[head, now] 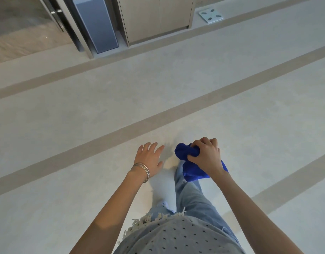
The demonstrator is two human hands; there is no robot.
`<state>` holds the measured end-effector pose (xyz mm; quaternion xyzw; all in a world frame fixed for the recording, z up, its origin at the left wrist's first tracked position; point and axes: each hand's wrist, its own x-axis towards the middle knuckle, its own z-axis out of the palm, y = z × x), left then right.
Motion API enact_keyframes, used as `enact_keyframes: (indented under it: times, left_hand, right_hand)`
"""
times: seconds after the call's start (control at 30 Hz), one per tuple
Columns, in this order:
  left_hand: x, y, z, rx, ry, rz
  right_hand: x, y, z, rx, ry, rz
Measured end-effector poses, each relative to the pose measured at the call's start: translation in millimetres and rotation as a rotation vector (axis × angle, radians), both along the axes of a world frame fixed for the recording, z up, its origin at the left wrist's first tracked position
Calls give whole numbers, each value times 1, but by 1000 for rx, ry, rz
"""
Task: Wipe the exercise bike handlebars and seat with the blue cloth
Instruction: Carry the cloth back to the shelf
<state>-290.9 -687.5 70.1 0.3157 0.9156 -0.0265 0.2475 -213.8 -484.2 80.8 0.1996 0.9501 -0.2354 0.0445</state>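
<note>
Bare forearms, casual clothing.
Thin silver bangles [141, 170] are worn on the left wrist; a dotted, fringed top [176, 237] and light ripped jeans [192, 197] are seen.

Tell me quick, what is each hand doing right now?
Left hand: open, fingers spread, holding nothing.
Right hand: closed in a fist around the bunched blue cloth.

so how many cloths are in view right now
1. The blue cloth is bunched in the right hand, held above the floor in front of the person's jeans. The left hand is open and empty. No exercise bike shows here.
</note>
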Motion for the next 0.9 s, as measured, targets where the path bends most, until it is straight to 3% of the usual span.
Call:
enact_keyframes:
  times: [0.57,0.9]
  left_hand:
    - [-244,156,25,45,81,183]
    - [-359,199,13,-16,25,165]
  right_hand:
    - [-275,157,25,27,32,198]
    - [-380,205,11,-18,-4,169]
